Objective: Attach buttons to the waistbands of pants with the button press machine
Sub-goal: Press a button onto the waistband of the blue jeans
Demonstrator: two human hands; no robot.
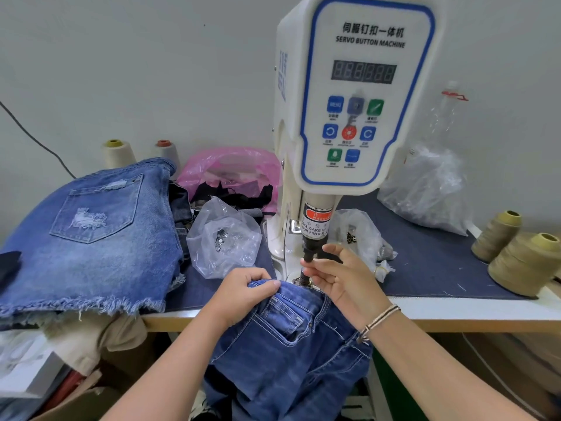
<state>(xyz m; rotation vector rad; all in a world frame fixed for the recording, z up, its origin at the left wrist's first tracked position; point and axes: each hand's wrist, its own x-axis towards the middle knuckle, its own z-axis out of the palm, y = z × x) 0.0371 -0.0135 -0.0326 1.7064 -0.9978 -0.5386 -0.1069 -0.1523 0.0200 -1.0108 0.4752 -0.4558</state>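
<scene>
One pair of dark blue denim pants [291, 338] is draped over the surface's [455, 308] front edge, its waistband placed beneath the black plunger [309, 253] of the white servo button machine [358, 95]. The waistband is gripped by the closed left hand [243, 291]. A small item, too small to identify, is pinched at the plunger tip by the right hand [337, 278]. Light blue distressed denim shorts [91, 238] are stacked at left.
</scene>
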